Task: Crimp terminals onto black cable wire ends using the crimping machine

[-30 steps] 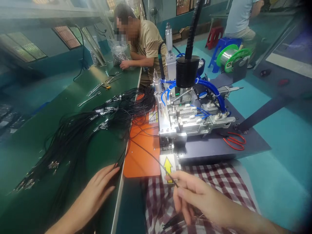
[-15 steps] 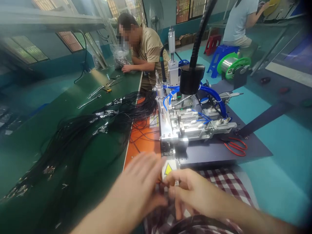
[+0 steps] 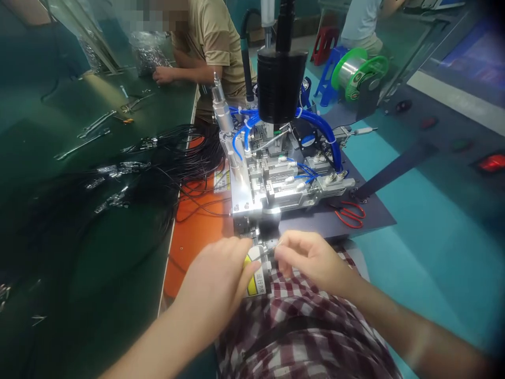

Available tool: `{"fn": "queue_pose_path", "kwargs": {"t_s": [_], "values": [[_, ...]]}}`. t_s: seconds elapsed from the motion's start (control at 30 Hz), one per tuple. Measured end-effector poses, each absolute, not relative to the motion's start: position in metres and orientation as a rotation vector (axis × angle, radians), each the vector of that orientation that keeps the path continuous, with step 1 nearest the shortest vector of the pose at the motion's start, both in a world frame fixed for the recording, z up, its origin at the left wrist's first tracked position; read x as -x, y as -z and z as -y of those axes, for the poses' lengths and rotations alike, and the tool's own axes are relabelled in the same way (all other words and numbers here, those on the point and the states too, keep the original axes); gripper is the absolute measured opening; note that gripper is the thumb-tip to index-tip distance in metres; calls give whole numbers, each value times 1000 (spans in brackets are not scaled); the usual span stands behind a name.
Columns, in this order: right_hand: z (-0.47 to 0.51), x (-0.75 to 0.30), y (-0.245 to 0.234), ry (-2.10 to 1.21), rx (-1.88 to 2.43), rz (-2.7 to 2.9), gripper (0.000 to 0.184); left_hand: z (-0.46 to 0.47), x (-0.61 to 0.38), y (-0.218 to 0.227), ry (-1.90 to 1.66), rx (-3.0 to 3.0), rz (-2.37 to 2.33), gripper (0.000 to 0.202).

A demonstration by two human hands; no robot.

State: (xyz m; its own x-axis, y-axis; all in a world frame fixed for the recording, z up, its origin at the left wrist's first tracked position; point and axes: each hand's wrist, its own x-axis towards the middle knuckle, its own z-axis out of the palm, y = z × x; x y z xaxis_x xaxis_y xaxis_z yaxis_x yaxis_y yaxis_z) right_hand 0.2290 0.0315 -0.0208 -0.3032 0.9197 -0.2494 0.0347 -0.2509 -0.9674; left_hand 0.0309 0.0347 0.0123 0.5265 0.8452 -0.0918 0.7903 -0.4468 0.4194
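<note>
My left hand (image 3: 221,273) is closed in a pinch, thumb against fingers, on a thin black cable (image 3: 263,255). The cable's end reaches the fingertips of my right hand (image 3: 305,258), which are pinched around it; any tip there is too small to make out. Both hands are just in front of the metal bench machine (image 3: 300,197), over its near end. A white and yellow label (image 3: 258,281) shows beneath my left hand. Black cable also lies across the checked cloth (image 3: 311,342) on my lap.
A bundle of black cables (image 3: 193,150) with metal ends lies on the green table (image 3: 118,263), beside wrenches (image 3: 84,142). Red-handled pliers (image 3: 351,215) lie right of the machine. A wire spool (image 3: 357,76) stands behind. A co-worker (image 3: 213,42) sits across; another person sits farther back.
The view has tilted down and turned right. My left hand, spread and blurred before, has closed on the cable. My right hand has moved up nearer the machine, still pinching.
</note>
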Motion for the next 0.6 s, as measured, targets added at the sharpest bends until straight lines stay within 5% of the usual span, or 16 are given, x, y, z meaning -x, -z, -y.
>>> {"fn": "queue_pose_path", "kwargs": {"t_s": [0.33, 0.6], "values": [[-35, -227, 35, -1645, 1304, 1232, 13, -46, -38, 17, -553, -1283, -1222, 17], [-39, -210, 34, -1675, 1237, 1150, 12, -43, -36, 16, -610, -1127, -1205, 16]]}}
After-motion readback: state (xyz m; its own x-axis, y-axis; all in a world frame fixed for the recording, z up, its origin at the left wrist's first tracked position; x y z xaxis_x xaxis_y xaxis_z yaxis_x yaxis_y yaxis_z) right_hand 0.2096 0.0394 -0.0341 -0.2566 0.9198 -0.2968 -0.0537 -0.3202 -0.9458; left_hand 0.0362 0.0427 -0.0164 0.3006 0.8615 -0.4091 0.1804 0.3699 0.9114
